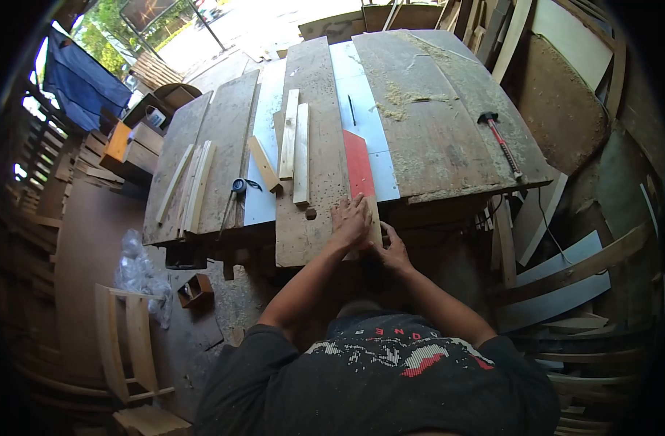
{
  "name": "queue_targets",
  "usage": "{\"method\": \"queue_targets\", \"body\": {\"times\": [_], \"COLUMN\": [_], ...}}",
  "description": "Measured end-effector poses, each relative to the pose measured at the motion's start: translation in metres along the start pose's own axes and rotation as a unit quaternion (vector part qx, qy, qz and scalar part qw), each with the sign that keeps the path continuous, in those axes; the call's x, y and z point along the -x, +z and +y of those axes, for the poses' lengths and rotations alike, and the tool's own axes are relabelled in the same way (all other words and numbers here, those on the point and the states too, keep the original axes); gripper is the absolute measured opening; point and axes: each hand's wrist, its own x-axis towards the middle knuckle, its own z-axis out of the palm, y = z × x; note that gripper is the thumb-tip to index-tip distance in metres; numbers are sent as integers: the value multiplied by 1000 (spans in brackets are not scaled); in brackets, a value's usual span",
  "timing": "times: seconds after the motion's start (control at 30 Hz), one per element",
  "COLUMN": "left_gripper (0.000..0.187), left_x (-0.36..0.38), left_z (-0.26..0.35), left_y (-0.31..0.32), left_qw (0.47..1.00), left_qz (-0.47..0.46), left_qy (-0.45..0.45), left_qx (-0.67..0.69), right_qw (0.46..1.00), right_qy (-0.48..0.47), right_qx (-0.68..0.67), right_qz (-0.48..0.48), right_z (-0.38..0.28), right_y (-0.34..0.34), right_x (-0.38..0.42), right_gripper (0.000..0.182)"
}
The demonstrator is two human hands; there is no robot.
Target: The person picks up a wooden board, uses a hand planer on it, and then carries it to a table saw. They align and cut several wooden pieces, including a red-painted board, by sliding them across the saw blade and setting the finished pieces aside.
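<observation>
A board with a red far part point(359, 166) and a bare wood near end lies along the right edge of the middle plank point(303, 65). My left hand point(352, 219) rests on the board's near end with its fingers spread. At the board's right side, by the table's front edge, my right hand point(393, 251) has its fingers curled against the board's near end. Two pale wood strips point(289, 138) lie on the plank to the left, and a short wood block point(265, 164) is beside them. A pencil-like dark stick point(351, 110) lies beyond the red part.
More wood strips point(194, 187) and a tape measure point(239, 186) lie on the table's left part. A red-handled hammer point(501, 145) is at the right, near sawdust point(405, 98). On the floor at the left are a wooden frame point(138, 341), a small box point(195, 289) and clear plastic point(136, 269).
</observation>
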Motion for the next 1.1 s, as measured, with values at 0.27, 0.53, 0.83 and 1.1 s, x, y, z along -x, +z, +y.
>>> {"method": "queue_targets", "body": {"times": [0.27,0.53,0.83,1.1], "left_gripper": [52,53,53,52], "left_x": [-16,-49,-84,-86], "left_z": [-8,-21,-31,-37], "left_y": [-28,-21,-27,-24], "left_qw": [994,994,993,994], "left_qz": [-111,-109,-114,-108], "left_qy": [-1,-9,8,26], "left_qx": [-22,-7,-22,-24], "right_qw": [955,837,795,805], "right_qy": [-148,-238,-219,-213], "right_qx": [252,491,561,546], "right_qz": [-42,-35,-79,-93], "right_z": [-23,-39,-38,-30], "right_y": [-27,-26,-24,-24], "right_x": [-11,-48,-91,-90], "right_gripper": [77,57,57,61]}}
